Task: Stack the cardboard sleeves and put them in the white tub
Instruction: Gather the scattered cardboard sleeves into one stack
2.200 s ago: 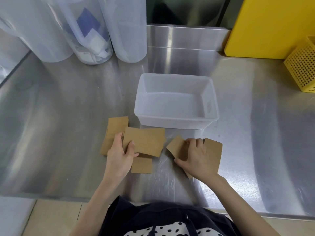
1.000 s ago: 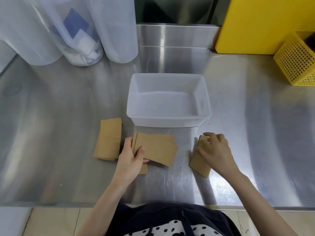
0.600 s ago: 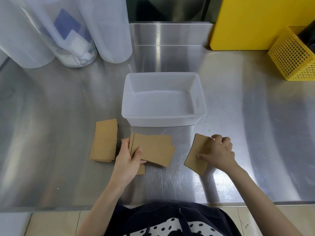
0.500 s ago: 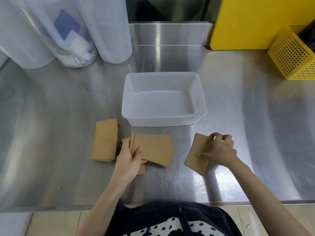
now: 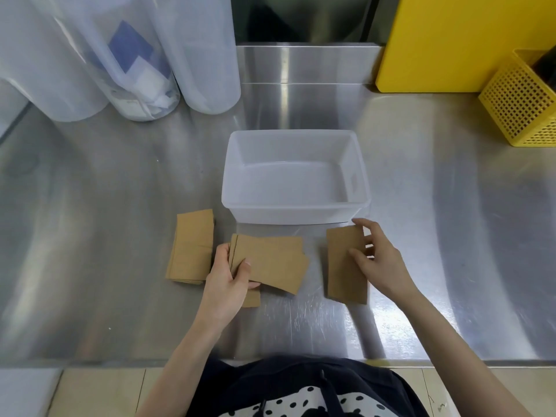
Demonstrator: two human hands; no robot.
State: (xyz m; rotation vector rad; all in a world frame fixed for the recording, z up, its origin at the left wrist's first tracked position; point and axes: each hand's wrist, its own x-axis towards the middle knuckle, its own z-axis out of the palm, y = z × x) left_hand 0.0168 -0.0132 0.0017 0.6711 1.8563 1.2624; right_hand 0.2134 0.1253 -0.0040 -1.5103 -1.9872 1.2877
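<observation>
The white tub stands empty in the middle of the steel counter. My left hand grips a small stack of brown cardboard sleeves by its left end, just in front of the tub. Another sleeve peeks out flat beneath that hand. A separate pile of sleeves lies flat to the left. My right hand pinches a single sleeve by its right edge, lying lengthwise on the counter to the tub's front right.
Three translucent plastic containers stand at the back left. A yellow board leans at the back right, with a yellow perforated basket beside it. The counter's front edge runs close to my body.
My right hand has turned its sleeve from a slant to lie lengthwise and shifted it slightly toward the tub. My left hand keeps its stack in the same spot.
</observation>
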